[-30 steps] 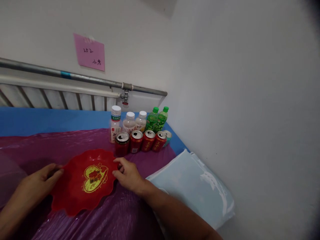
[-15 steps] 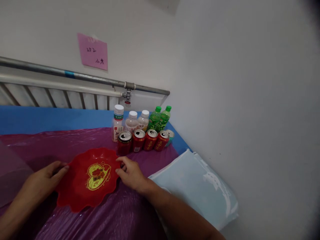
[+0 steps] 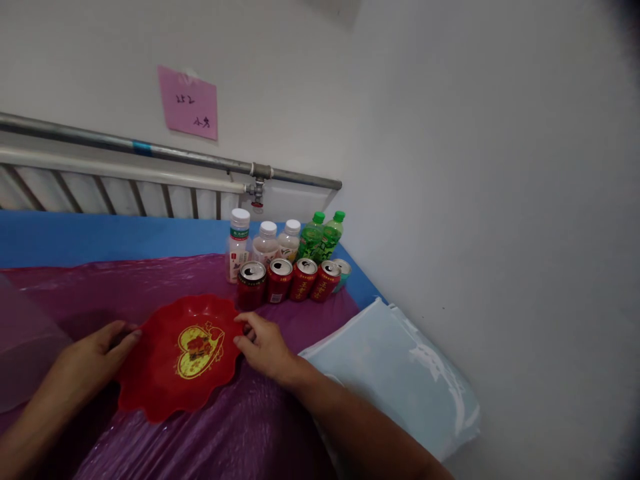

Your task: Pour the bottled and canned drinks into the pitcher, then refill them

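Observation:
A red plate (image 3: 160, 373) with a scalloped rim and a gold heart print lies between my two hands, over purple plastic sheeting. My left hand (image 3: 95, 357) pinches its left rim between thumb and fingers. On the opposite side, my right hand (image 3: 265, 347) grips the right rim the same way. Just beyond the plate stand several red drink cans (image 3: 279, 280), their tops opened. Behind them is a row of bottles: a tall clear one (image 3: 239, 247) with a white cap, two shorter white-capped ones (image 3: 267, 243), and two green-capped green ones (image 3: 330, 237).
Purple plastic sheeting (image 3: 165, 453) covers much of the blue surface (image 3: 125, 237). A folded pale-blue packet (image 3: 395, 380) lies at the right by the wall. Metal pipes (image 3: 190, 157) with a valve run along the back wall, below a pink note (image 3: 190, 103). A teal can (image 3: 344, 273) stands beside the red cans.
The whole view has shifted slightly, so everything sits a little further right. Both hands keep their hold on the plate, which stays in place among the other things.

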`<control>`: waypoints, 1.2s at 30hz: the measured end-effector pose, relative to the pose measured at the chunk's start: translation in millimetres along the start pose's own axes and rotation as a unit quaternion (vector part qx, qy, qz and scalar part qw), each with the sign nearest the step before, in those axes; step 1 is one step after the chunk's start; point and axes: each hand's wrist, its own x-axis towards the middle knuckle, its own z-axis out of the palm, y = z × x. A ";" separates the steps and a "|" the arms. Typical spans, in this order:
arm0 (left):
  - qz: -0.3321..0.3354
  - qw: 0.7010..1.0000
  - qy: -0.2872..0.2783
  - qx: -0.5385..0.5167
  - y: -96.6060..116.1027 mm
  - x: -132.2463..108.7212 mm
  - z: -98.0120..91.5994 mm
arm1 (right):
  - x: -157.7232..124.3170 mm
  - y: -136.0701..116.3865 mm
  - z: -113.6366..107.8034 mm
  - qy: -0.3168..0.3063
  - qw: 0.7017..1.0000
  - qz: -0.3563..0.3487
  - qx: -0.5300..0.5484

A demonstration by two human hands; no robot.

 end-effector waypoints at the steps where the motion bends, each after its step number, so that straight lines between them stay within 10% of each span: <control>1: -0.006 1.000 -0.007 -0.001 1.2 -0.9 -0.4 | 0.0 0.1 0.0 0.000 1.000 0.000 -0.001; 36: 0.002 1.000 -0.012 -0.016 -28.6 18.8 12.8 | -0.2 3.6 -0.2 0.002 1.000 -0.019 -0.022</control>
